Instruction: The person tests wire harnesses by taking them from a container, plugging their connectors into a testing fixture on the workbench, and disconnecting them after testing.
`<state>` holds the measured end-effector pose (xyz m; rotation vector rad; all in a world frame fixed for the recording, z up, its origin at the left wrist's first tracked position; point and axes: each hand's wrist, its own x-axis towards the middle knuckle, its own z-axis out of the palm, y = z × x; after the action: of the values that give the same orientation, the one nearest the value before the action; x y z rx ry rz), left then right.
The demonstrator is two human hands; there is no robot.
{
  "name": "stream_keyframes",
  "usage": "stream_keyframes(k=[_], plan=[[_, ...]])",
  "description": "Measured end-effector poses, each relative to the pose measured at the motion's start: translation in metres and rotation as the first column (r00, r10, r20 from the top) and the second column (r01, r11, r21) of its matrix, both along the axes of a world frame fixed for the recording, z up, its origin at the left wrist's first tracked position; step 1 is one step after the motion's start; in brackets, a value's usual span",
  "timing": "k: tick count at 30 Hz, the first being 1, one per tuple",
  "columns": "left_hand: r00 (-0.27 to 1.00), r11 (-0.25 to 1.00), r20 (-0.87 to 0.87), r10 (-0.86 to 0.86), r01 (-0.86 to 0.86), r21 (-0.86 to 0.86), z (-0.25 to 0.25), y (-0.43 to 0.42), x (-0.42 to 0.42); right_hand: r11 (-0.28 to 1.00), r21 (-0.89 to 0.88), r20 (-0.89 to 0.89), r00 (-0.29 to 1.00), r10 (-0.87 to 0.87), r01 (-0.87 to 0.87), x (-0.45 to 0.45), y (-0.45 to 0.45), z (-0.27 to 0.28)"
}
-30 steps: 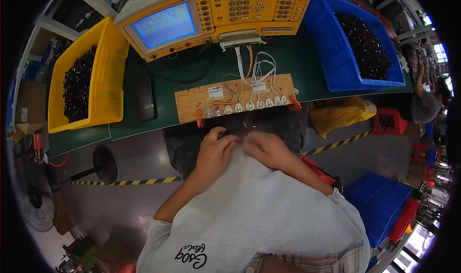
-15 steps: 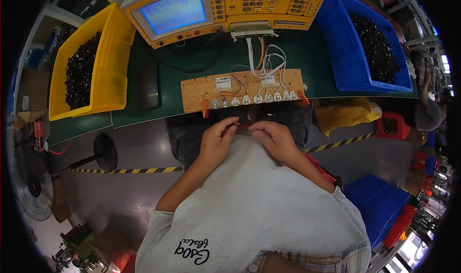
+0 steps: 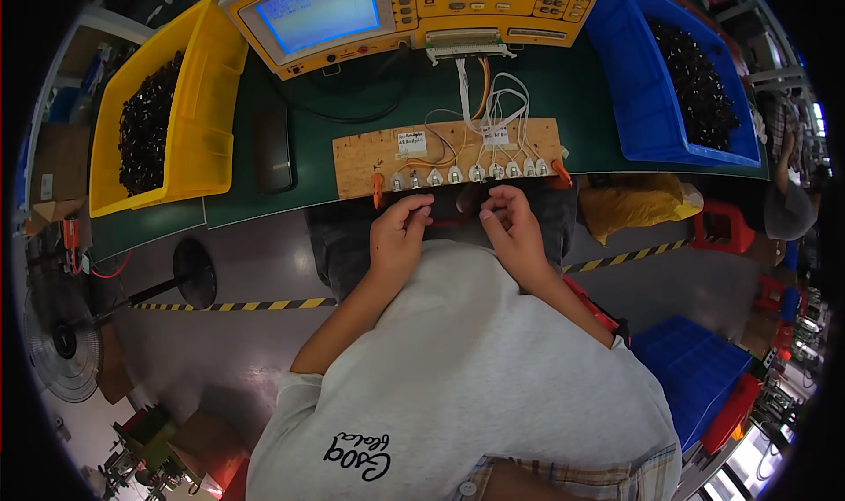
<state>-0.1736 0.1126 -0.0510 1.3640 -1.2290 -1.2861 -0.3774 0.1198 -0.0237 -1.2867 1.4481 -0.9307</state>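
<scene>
A wooden board (image 3: 359,162) lies along the front edge of the green bench, with a row of small white-backed sockets (image 3: 455,175) wired along its near edge. My right hand (image 3: 515,235) is just below the right half of this row, fingers curled in and thumb bent toward them. My left hand (image 3: 398,241) is below the left half, thumb and fingertips drawn together. Whatever either hand holds is too small or hidden to name. Orange clamps (image 3: 378,189) grip the board at both ends.
A yellow tester (image 3: 409,3) with a lit screen stands behind the board, joined to it by cables. Yellow (image 3: 220,105) and blue (image 3: 629,105) bins of small black parts flank it. A dark phone-like slab (image 3: 275,153) lies near the yellow bin. Another person (image 3: 783,206) is at far right.
My right hand has moved up toward the board and turned its fingers upward. My left hand has risen slightly. The hands are farther apart now.
</scene>
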Motion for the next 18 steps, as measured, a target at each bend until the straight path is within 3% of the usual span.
stream_keyframes(k=[1, 3, 7, 11, 18], plan=[[1.0, 1.0, 0.001, -0.001, 0.001, 0.0, -0.002, -0.002, -0.001, 0.995, 0.073, 0.147, 0.986, -0.083, 0.073, 0.002, -0.001, -0.007], [0.995, 0.998, -0.081, 0.058, -0.061, -0.032, -0.006, -0.004, -0.003, 0.988, 0.148, 0.208, 0.975, -0.083, 0.052, 0.005, -0.006, -0.013], [0.997, 0.999, -0.064, 0.05, -0.051, -0.019, -0.002, -0.006, -0.004, 0.951, 0.31, 0.327, 0.939, -0.104, -0.003, 0.006, -0.016, -0.023], [0.998, 0.999, -0.04, 0.045, -0.045, 0.018, 0.002, -0.006, -0.006, 0.948, 0.318, 0.337, 0.936, -0.1, -0.013, -0.002, -0.017, -0.032], [0.999, 0.999, -0.018, 0.044, -0.044, 0.006, -0.002, -0.007, -0.006, 0.927, 0.352, 0.425, 0.86, -0.284, 0.132, -0.009, -0.008, -0.028]])
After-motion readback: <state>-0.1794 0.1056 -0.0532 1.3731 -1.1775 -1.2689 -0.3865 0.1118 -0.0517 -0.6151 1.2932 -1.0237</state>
